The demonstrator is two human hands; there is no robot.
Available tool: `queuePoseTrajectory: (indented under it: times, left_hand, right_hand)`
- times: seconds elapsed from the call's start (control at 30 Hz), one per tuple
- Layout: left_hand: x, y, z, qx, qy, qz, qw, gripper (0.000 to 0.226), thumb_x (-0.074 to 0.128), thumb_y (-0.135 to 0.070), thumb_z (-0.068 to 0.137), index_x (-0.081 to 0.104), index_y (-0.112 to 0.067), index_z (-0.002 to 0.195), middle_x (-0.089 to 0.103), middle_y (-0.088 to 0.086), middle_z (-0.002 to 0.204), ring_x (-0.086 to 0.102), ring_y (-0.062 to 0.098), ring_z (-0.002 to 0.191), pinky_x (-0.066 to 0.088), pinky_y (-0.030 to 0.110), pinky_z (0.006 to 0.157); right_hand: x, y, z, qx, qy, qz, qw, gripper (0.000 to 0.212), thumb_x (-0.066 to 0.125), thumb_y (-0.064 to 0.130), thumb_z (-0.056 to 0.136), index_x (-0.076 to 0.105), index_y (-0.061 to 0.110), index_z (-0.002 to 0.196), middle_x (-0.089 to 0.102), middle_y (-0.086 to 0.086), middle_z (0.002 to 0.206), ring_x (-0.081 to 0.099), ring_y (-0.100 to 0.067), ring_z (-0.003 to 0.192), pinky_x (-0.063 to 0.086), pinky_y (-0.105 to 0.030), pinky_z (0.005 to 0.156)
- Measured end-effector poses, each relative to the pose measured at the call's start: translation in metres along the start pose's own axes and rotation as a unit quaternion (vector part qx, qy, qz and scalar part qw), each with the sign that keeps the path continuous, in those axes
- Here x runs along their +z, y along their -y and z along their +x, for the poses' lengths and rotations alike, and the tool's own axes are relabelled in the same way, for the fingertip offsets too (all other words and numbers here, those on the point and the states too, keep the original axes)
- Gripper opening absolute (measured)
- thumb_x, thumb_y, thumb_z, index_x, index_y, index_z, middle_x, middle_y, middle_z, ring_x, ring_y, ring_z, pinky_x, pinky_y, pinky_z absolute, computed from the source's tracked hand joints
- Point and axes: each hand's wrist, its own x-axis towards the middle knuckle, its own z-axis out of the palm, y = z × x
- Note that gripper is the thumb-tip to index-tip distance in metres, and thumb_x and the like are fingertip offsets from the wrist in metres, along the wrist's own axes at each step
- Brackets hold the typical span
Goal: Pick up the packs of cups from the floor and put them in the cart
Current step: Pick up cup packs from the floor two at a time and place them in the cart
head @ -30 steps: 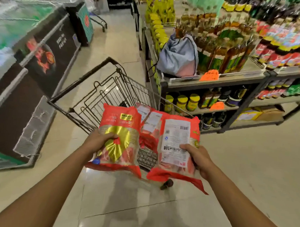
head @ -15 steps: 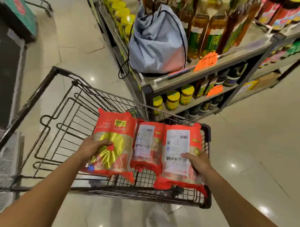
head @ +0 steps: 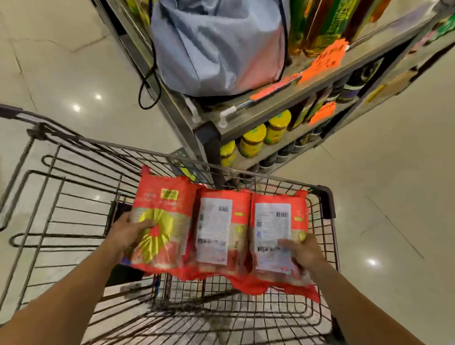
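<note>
The three packs (head: 219, 231), a second ago held short of the cart (head: 326, 199), now hang over its basket. Left hand (head: 127, 233) grips the left pack, right hand (head: 299, 252) the right; only lowering and letting go seem left.

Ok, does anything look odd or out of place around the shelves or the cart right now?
One thing: a grey drawstring bag sits on the shelf among the bottles, its cord hanging over the edge. It does not look like stock. The three red packs, held by the left hand and right hand over the cart, look intact.
</note>
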Motion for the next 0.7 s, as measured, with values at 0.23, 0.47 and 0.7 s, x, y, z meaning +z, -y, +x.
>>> queuePoseTrajectory:
  times: [0.23,0.47,0.7]
  left_hand:
    - [0.006,-0.01,-0.019,0.07,-0.036,0.243,0.967,0.063,0.07,-0.041,0.09,0.049,-0.001,0.134,0.066,0.022,0.122,0.064,0.043,0.11,0.047,0.039,0.083]
    - [0.01,-0.053,-0.085,0.203,0.008,0.418,0.885,0.053,0.065,-0.042,0.083,0.063,-0.017,0.129,0.071,0.015,0.122,0.069,0.036,0.106,0.056,0.039,0.092]
    - [0.083,-0.081,-0.196,0.381,0.122,0.498,0.769,0.053,0.062,-0.037,0.097,0.053,-0.017,0.145,0.058,0.007,0.148,0.057,0.028,0.132,0.045,0.035,0.105]
  right_hand:
    - [0.007,-0.011,0.01,-0.014,-0.089,-0.207,0.974,0.068,0.079,0.042,0.077,0.05,0.015,0.132,0.067,-0.006,0.121,0.069,-0.03,0.106,0.059,-0.05,0.093]
    - [-0.004,0.043,-0.101,-0.137,-0.082,-0.337,0.928,0.066,0.066,0.033,0.094,0.038,0.012,0.151,0.057,-0.013,0.141,0.057,-0.034,0.126,0.05,-0.047,0.106]
    - [-0.057,0.018,-0.228,-0.164,-0.115,-0.283,0.938,0.056,0.058,0.032,0.101,0.046,0.018,0.154,0.052,-0.011,0.154,0.051,-0.031,0.139,0.043,-0.038,0.114]
